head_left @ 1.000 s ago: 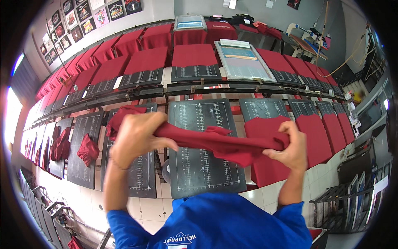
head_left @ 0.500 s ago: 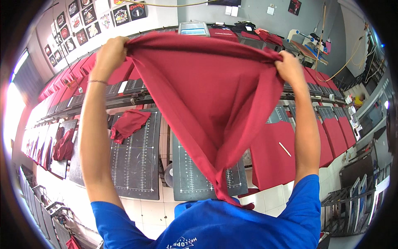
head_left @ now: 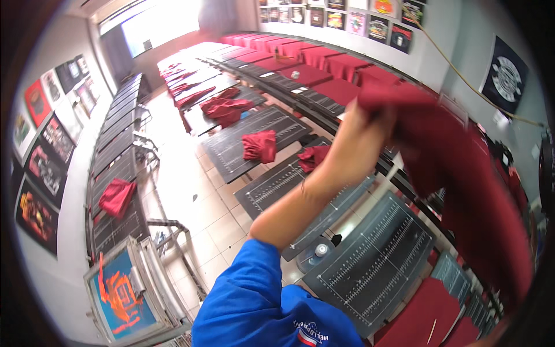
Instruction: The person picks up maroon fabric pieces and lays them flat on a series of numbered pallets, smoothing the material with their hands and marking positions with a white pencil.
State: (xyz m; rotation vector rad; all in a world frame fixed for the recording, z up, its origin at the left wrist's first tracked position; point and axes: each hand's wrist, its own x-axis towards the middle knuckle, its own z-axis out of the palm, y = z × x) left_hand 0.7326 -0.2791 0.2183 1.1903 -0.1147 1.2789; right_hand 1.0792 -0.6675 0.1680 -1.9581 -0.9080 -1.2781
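Clutching red cloth (head_left: 465,173), shifted rightward from mid-view, the left hand (head_left: 365,139) blurs; right hand's grip is hidden. White lettering (head_left: 312,332) marks the blue shirt (head_left: 245,298).

A screen-printing workshop for cloth is indicated. Long rows are formed by flat rectangular black boards (head_left: 370,263), the nearest marked with white ruled scales and a thin white outline just inside its edges and corners. In the rearmost row, smooth dark red cloths (head_left: 318,58) are draped over the front edges. At the near end of the left-hand row (head_left: 115,165), a pale-framed rectangular screen (head_left: 118,289) with an orange-marked blue surface is seen. The pale walls (head_left: 74,202) are hung with dark, colourfully printed designs (head_left: 378,29).
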